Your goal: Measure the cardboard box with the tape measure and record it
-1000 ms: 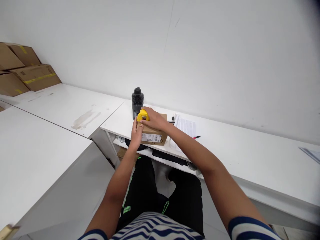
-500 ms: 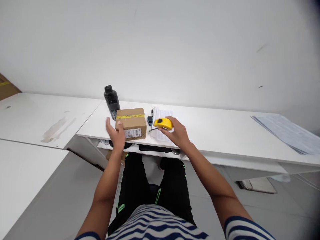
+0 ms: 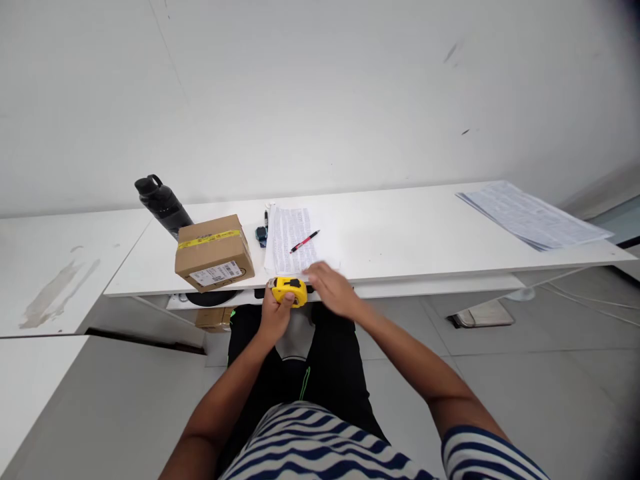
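My left hand (image 3: 274,319) is closed around a yellow tape measure (image 3: 291,292), held just in front of the desk's front edge. To its right hovers my right hand (image 3: 334,290), somewhat blurred, its fingers stretched toward the tape measure and nothing seen in them. Behind the hands, a printed sheet of paper (image 3: 287,230) lies on the desk with a red and black pen (image 3: 305,241) across it. A taped cardboard box (image 3: 215,253) with a white label stands left of the paper.
A black bottle (image 3: 163,207) stands behind the box on the white desk (image 3: 390,233). A dark watch (image 3: 261,233) and another pen (image 3: 266,219) lie beside the paper. More printed sheets (image 3: 530,213) are at the right end. A shelf (image 3: 425,285) runs below the desktop.
The tape measure has passed from my right hand to my left, which has come away from the box. The red and black pen now shows on the paper. The view has shifted right.
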`<control>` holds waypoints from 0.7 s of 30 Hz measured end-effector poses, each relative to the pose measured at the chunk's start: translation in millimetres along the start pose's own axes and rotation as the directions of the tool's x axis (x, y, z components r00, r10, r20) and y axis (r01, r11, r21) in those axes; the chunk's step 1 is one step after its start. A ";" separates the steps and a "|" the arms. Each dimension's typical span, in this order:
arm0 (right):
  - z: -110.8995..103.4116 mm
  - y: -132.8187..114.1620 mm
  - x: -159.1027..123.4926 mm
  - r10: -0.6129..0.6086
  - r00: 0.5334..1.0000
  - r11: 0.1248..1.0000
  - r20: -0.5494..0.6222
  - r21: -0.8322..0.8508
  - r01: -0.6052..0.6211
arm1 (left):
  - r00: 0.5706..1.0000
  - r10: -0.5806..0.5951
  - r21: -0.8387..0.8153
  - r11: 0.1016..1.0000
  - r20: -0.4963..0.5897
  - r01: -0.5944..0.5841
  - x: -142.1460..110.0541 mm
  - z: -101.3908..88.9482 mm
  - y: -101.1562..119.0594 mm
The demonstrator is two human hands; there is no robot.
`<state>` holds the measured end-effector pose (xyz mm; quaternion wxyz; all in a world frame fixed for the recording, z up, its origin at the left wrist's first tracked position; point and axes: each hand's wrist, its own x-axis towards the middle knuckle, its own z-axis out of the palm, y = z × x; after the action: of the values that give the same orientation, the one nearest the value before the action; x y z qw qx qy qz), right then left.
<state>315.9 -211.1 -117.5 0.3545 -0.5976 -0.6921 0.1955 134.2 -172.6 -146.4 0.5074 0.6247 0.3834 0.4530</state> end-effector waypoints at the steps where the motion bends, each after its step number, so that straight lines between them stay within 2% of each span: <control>1: -10.3 16.5 21.1 0.057 0.997 0.988 -0.048 -0.138 -0.063 | 0.999 0.008 0.045 0.999 0.037 -0.009 11.0 -3.9 -2.1; 3: -24.1 48.7 62.5 0.102 0.990 0.904 -0.099 -0.407 -0.134 | 0.987 -0.004 0.173 0.985 0.158 -0.023 31.1 -9.8 -1.8; 4: -26.7 62.6 79.6 0.101 0.993 0.856 -0.064 -0.503 -0.120 | 0.977 -0.013 0.239 0.970 0.212 -0.039 39.7 -11.5 0.8; 7: -18.8 89.3 103.4 0.134 0.989 0.812 0.068 -0.580 -0.070 | 0.958 0.004 0.343 0.933 0.287 -0.107 62.3 -12.8 16.5; 9: -7.5 94.4 94.2 0.114 0.991 0.818 0.072 -0.572 -0.053 | 0.950 0.046 0.339 0.928 0.310 -0.155 79.0 -12.1 29.4; 13: 7.8 84.5 42.0 -0.009 1.000 0.808 0.007 -0.588 0.012 | 0.922 0.094 0.322 0.920 0.376 -0.225 124.5 -3.3 39.8; 17: 12.1 66.8 3.4 -0.109 0.994 0.786 -0.014 -0.613 0.078 | 0.917 0.054 0.268 0.948 0.396 -0.172 163.5 20.6 14.9; 21: 9.5 62.2 -2.8 -0.213 0.976 0.734 0.036 -0.654 0.184 | 0.933 -0.042 0.320 0.944 0.357 -0.080 169.6 32.9 -19.2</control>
<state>351.9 -199.3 -167.8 0.1568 -0.6101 -0.7689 -0.1094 215.4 -19.2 -137.8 0.4530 0.7763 0.3485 0.2660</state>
